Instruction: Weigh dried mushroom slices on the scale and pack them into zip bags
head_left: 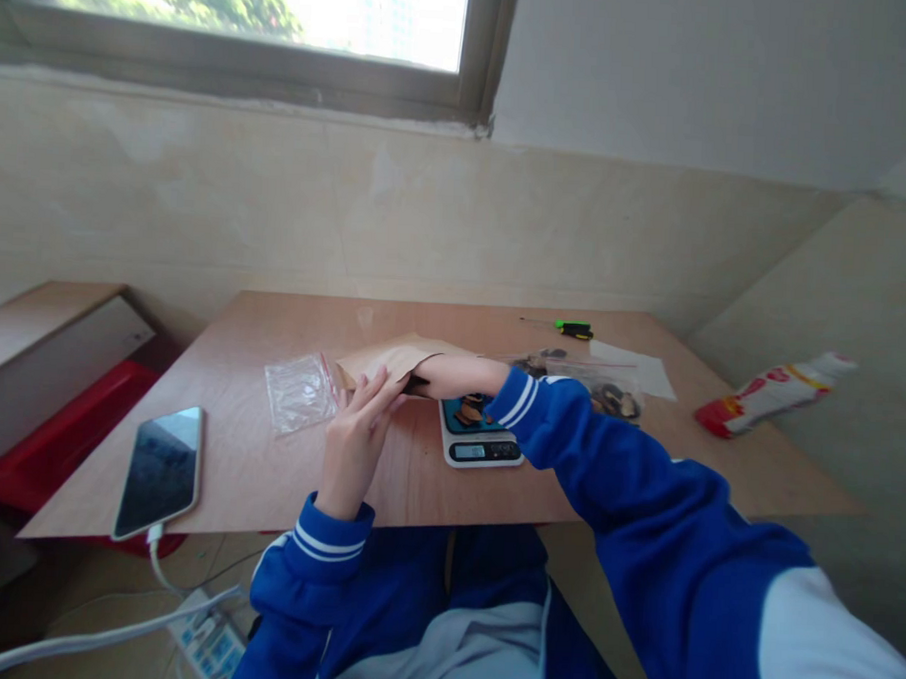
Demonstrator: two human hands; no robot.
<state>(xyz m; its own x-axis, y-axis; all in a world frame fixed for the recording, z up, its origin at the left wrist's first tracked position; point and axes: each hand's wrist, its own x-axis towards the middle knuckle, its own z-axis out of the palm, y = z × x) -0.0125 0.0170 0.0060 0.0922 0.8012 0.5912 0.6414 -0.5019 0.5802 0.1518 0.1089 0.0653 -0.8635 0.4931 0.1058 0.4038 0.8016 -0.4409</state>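
Note:
A brown kraft paper bag [392,355] lies on its side at the middle of the table. My left hand [361,416] grips the bag's near edge by its mouth, with the fingers on top. Through that mouth reaches my right hand [447,376]; its fingers are inside the bag and hidden. Below my right wrist stands a small white digital scale [485,451] with a blue-green top. Dark brown dried pieces [469,410] lie on the scale, partly covered by my sleeve. Left of the bag is a clear zip bag [299,393] with a red seal line.
Behind my right arm are clear bags of dark dried slices [616,399], a white paper sheet [651,371] and green and black screwdrivers [574,329]. A red and white pouch [773,394] lies at the right. A phone [160,472] with a charging cable sits at the left edge.

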